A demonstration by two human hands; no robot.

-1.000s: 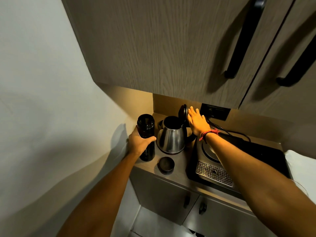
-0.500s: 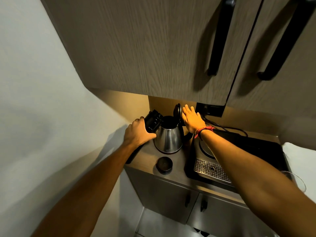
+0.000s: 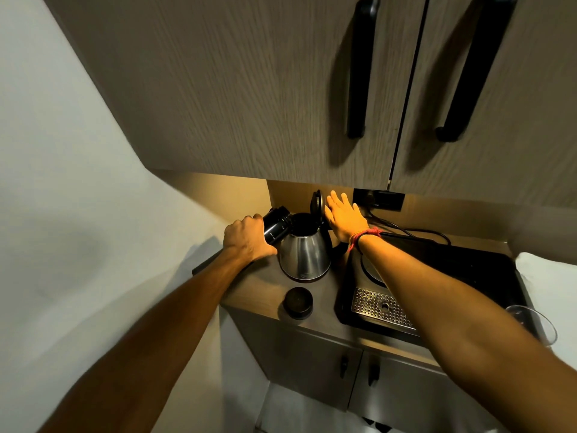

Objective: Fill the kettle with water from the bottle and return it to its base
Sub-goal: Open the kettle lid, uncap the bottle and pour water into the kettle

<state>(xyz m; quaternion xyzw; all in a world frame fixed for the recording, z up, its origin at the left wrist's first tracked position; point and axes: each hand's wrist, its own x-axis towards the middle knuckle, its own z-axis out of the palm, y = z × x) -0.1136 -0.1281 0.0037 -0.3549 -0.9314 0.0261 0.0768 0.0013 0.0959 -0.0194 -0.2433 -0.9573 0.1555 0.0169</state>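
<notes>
Black bottle tilts mouth-first (rightward) over kettle.

kettle: polished metal body, glossy, smooth, with bright streaks of reflected light
kettle lid: dark, looks like plastic, dull sheen
bottle: black, smooth, semi-gloss wall with small pale print
bottle cap, in front of the kettle: black, matt
tabletop: brownish, smooth, matt
upper cabinet doors: wood-grain finish, matt, fine lines
door handles: black, smooth, slightly glossy
drip grille, right of the kettle: perforated shiny metal
wrist band: red thread, cloth-like
</notes>
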